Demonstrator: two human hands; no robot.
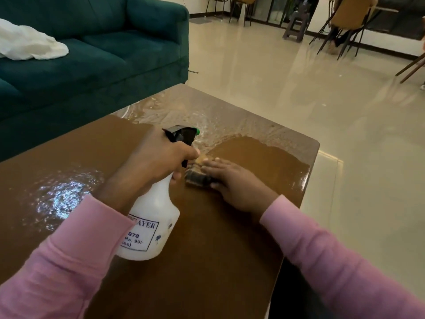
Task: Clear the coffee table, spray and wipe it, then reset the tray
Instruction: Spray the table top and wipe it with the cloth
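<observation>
A white spray bottle point(154, 217) with a black trigger head and green nozzle is held above the brown coffee table point(207, 261). My left hand point(154, 160) is closed around its neck, with the nozzle aimed at the far end. My right hand point(232, 183) lies flat, pressing a dark-edged sponge point(197, 177) onto the tabletop just right of the bottle. Wet streaks and puddles cover the table's far end point(195, 116), and a second wet patch point(62, 199) glistens on the left. No tray is in view.
A teal sofa point(103, 54) stands close behind the table's left side, with a white cloth point(30, 42) lying on its seat. Glossy beige floor point(299, 88) spreads to the right. Chairs point(345, 24) and a stool point(296, 26) stand far back.
</observation>
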